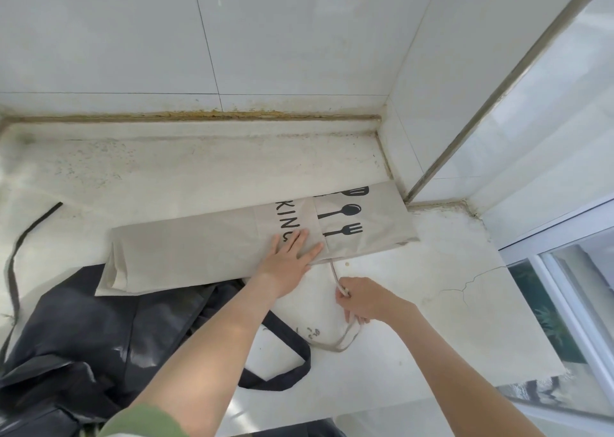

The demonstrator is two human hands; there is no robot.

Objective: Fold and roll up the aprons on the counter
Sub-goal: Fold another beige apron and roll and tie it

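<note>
Black apron [83,330] is lying crumpled by the counter [442,303] edge as a left hand [288,260], fingers flat, is pressing the folded beige apron [186,250] mid-counter and a right hand [362,298] is pinching its strap [334,270]; tucking it in, then rolling, seems next.

Far: glossy white tiled wall [133,38], thin dark grout lines. Below: pale stone counter [199,171], speckled, grimy. Brown-stained seam [199,116] where counter meets wall. Right: tiled corner pier [432,104], metal strip [498,94] along edge. Hairline crack [471,282] in counter, right side. White window frame [558,227] far right, green plants [548,320] beyond glass. Bright daylight.
</note>
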